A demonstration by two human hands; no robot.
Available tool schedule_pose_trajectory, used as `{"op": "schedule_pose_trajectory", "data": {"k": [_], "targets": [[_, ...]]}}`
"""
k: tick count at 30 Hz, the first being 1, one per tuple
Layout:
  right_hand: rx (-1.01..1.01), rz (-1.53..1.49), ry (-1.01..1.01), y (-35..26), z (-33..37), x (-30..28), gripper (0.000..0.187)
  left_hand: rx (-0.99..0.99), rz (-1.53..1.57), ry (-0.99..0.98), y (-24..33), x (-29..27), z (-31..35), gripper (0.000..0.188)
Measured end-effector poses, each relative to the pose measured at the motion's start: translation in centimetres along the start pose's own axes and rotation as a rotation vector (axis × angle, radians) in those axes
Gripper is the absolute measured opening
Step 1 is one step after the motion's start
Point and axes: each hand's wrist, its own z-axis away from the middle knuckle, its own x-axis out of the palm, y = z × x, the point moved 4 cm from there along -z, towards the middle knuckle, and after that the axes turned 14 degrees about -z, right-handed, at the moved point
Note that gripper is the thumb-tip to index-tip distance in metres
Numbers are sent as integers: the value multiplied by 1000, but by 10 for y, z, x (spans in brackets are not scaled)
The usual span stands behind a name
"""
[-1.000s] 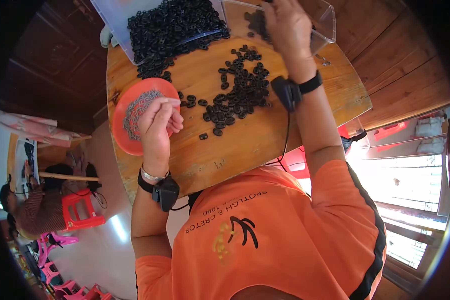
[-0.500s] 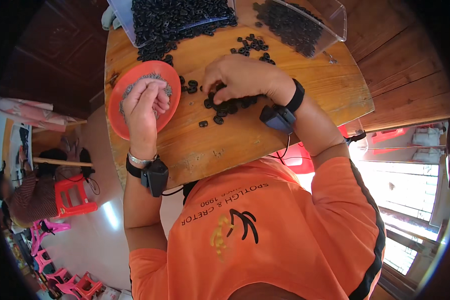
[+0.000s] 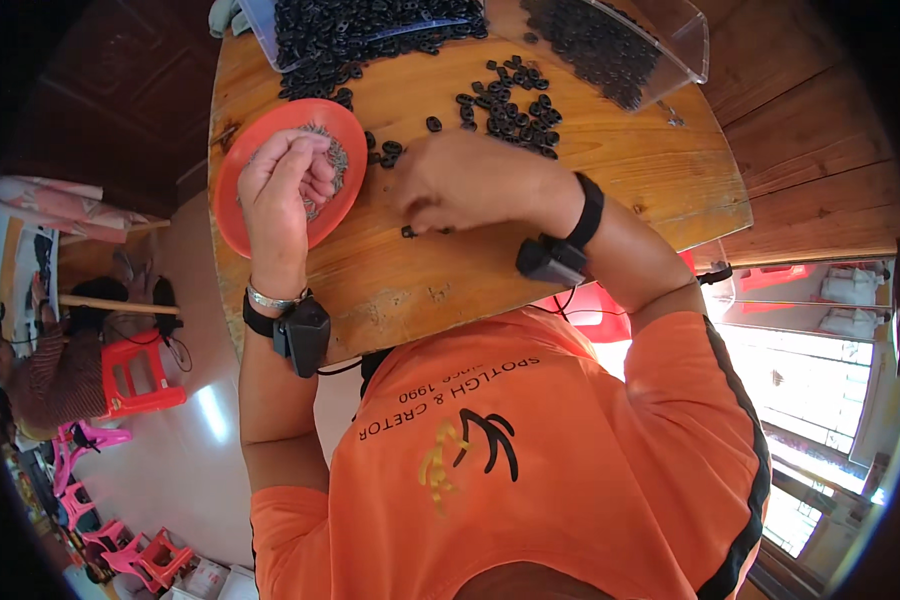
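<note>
My left hand (image 3: 288, 185) is over a red-orange dish (image 3: 232, 215) of small grey metal pieces (image 3: 338, 158). Its fingers are curled, thumb against them; whatever is in them is hidden. Over the wooden table, right of the dish, my right hand (image 3: 475, 185) has bent fingers, partly blurred. A small black oval part with holes (image 3: 409, 231) lies at its fingertips, and I cannot make out whether they grip it. Just beyond this hand is a loose cluster of similar black parts (image 3: 515, 115). A few more black parts (image 3: 390, 150) lie between dish and hand.
At the far left of the table (image 3: 400, 300), a clear bin (image 3: 260, 35) heaped with black parts spills some onto the wood. Another clear bin (image 3: 685, 60) of them lies at the far right. A person (image 3: 60, 370) is beside a red stool (image 3: 140, 375) on the left.
The black parts beneath my right hand have mostly gone from there, and the cluster beyond it has grown. My right hand has shifted slightly left and nearer. My left hand stays curled over the dish.
</note>
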Motion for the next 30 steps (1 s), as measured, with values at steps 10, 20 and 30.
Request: {"op": "schedule_pose_trajectory", "data": {"k": [10, 20, 30], "targets": [[-35, 211, 20, -4, -5, 24, 11, -26, 9, -2, 0, 1, -3, 18], [-14, 158, 6, -12, -6, 20, 11, -25, 5, 33, -2, -7, -7, 18], [-4, -304, 251, 3, -22, -15, 11, -35, 9, 69, -7, -13, -13, 19]]}}
